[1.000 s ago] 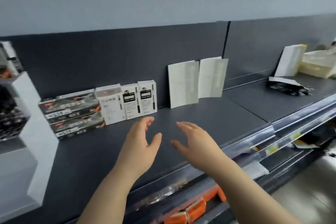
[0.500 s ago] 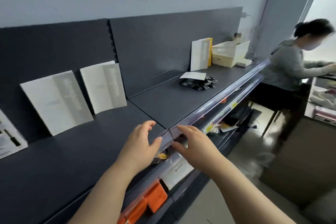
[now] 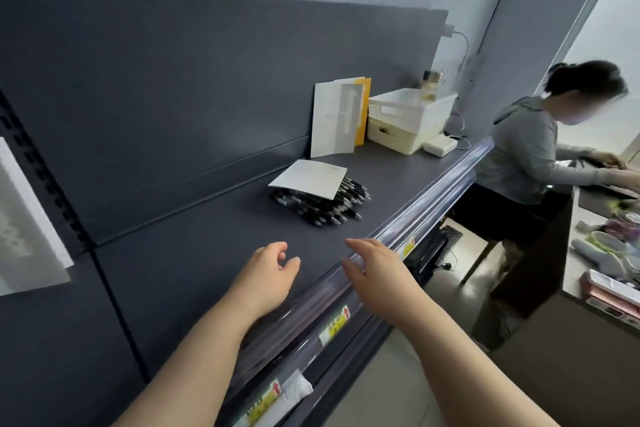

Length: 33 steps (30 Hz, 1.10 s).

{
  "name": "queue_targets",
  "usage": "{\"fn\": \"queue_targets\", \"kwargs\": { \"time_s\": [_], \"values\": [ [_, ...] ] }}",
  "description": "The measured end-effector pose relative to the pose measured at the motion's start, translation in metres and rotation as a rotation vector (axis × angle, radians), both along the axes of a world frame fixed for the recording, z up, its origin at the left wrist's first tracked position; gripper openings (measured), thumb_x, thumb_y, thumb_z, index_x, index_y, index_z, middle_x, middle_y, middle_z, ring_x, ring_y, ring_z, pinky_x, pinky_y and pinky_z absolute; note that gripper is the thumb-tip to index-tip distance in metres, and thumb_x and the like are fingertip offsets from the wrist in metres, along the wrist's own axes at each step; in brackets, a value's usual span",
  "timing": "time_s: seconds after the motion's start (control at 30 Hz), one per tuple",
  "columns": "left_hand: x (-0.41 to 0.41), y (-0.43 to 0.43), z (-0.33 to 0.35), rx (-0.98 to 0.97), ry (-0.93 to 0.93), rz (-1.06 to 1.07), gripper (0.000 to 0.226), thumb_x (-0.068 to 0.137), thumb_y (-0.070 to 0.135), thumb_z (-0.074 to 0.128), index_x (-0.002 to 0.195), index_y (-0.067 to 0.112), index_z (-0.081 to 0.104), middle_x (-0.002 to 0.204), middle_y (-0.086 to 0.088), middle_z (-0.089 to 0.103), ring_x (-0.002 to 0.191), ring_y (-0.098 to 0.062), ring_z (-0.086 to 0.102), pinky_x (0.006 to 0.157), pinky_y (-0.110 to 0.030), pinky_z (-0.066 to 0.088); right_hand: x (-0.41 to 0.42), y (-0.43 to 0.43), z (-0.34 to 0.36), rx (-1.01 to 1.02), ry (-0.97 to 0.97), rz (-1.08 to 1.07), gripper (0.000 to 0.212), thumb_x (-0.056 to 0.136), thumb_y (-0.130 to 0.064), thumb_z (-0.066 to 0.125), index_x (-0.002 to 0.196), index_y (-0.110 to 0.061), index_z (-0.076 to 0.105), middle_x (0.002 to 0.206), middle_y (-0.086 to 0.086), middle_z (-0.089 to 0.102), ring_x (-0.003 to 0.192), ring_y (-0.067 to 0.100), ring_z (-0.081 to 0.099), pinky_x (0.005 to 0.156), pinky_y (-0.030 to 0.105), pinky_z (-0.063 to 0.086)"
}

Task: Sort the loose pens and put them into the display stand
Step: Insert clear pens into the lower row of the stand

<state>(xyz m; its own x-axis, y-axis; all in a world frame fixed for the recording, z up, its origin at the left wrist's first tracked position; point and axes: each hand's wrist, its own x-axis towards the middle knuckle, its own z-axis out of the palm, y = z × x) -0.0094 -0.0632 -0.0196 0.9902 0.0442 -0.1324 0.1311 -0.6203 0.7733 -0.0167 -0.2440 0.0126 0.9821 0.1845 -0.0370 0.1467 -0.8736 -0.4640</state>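
A heap of loose black pens (image 3: 330, 206) lies on the dark grey shelf (image 3: 207, 236), partly covered by a white card (image 3: 308, 177). My left hand (image 3: 266, 276) hovers over the shelf short of the heap, fingers apart and holding nothing. My right hand (image 3: 375, 270) is beside it above the shelf's clear front rail (image 3: 446, 196), open and holding nothing too. Both hands are a short way from the pens. No display stand is in view.
White and yellow cards (image 3: 341, 116) lean on the back panel beyond the pens. A white basket (image 3: 408, 118) and a small white box (image 3: 440, 145) stand at the shelf's far end. A seated person (image 3: 540, 156) works at a counter on the right. A white sheet (image 3: 24, 218) leans at far left.
My view has swung right along the shelf. The boxes and the stand at the left have left the view, and the pen heap is now much nearer to my hands. Both hands stay open.
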Motion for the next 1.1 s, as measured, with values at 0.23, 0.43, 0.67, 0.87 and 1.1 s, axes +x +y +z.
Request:
{"fn": "queue_targets", "kwargs": {
  "time_s": [0.23, 0.43, 0.67, 0.87, 1.1],
  "values": [
    [0.083, -0.029, -0.012, -0.014, 0.096, 0.128, 0.054, 0.096, 0.034, 0.045, 0.146, 0.019, 0.031, 0.145, -0.004, 0.037, 0.122, -0.02, 0.048, 0.103, -0.038, 0.04, 0.123, -0.034, -0.017, 0.011, -0.011, 0.023, 0.029, 0.098, -0.021, 0.04, 0.113, -0.005, 0.06, 0.114, 0.01, 0.056, 0.11, 0.027, 0.052, 0.087, 0.031, 0.039],
    [0.135, -0.062, -0.02, -0.079, 0.124, 0.41, 0.059, 0.095, 0.032, 0.047, 0.147, 0.015, 0.026, 0.147, -0.008, 0.035, 0.131, -0.022, 0.04, 0.107, -0.035, 0.035, 0.243, -0.058, -0.039, -0.036, 0.059, 0.047, 0.022, 0.097, -0.023, 0.039, 0.086, -0.006, 0.048, 0.106, 0.015, 0.05, 0.104, 0.037, 0.046, 0.084, 0.037, 0.036],
    [0.173, -0.097, -0.019, 0.056, 0.189, 0.625, 0.044, 0.088, 0.042, 0.052, 0.125, 0.02, 0.046, 0.128, -0.004, 0.044, 0.118, -0.026, 0.044, 0.095, -0.041, 0.045, 0.302, -0.047, -0.048, -0.006, 0.249, 0.308, 0.023, 0.088, -0.028, 0.049, 0.095, -0.007, 0.054, 0.106, 0.014, 0.052, 0.098, 0.031, 0.05, 0.072, 0.031, 0.042],
    [0.182, -0.109, -0.015, 0.033, 0.16, 0.721, 0.056, 0.076, 0.06, 0.055, 0.126, 0.036, 0.046, 0.123, 0.001, 0.049, 0.118, -0.025, 0.048, 0.095, -0.042, 0.046, 0.314, -0.044, -0.054, 0.119, 0.291, 0.399, 0.023, 0.084, -0.024, 0.055, 0.089, -0.001, 0.057, 0.088, 0.016, 0.065, 0.066, 0.021, 0.052, 0.05, 0.027, 0.037],
    [0.183, -0.108, -0.011, -0.145, 0.109, 0.787, 0.031, 0.076, 0.039, 0.07, 0.106, 0.037, 0.061, 0.104, 0.015, 0.065, 0.102, -0.007, 0.059, 0.083, -0.027, 0.049, 0.32, -0.042, -0.05, 0.265, 0.397, 0.412, 0.017, 0.083, -0.02, 0.056, 0.094, -0.008, 0.05, 0.083, 0.002, 0.056, 0.066, 0.014, 0.05, 0.046, 0.022, 0.034]
  ]
}}
